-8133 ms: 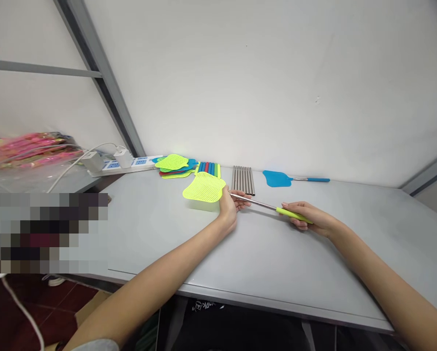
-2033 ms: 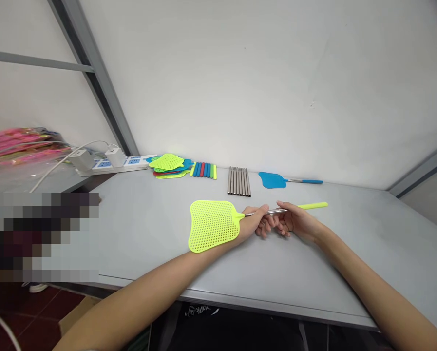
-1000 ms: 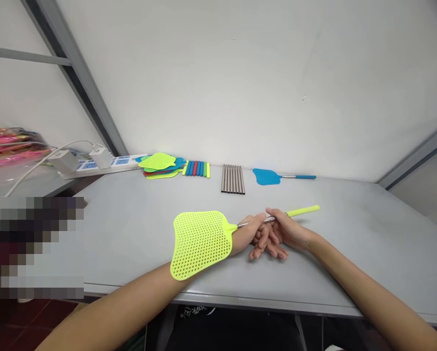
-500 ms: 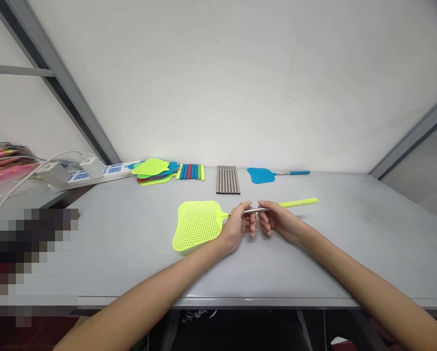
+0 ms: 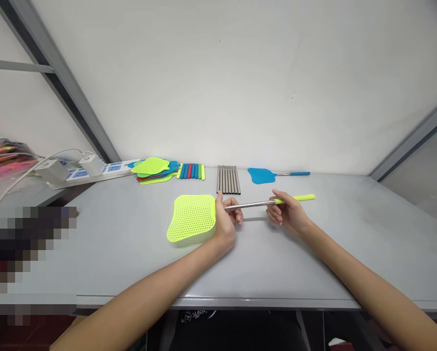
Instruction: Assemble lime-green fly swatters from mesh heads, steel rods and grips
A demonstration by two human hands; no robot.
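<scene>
A yellow-green fly swatter [image 5: 193, 217] is held level above the grey table, its perforated head at the left and its yellow-green grip at the right. My left hand [image 5: 228, 218] is closed round the metal rod close to the head, thumb pointing up. My right hand [image 5: 286, 210] holds the swatter where the rod meets the grip. Behind them, a row of metal tubes [image 5: 228, 180] lies on the table. Farther right lies a blue fly swatter [image 5: 262, 176] with a blue grip.
Stacked swatter heads [image 5: 152, 166] and a row of coloured grips [image 5: 192, 171] lie at the back left. A white power strip [image 5: 112, 169] with plugs and cables stands beside them. The grey table [image 5: 262, 273] ends at a wall behind.
My hands have moved apart along the swatter, the left towards the head and the right onto the grip's end. The swatter has shifted slightly left and up, showing more rod between the hands.
</scene>
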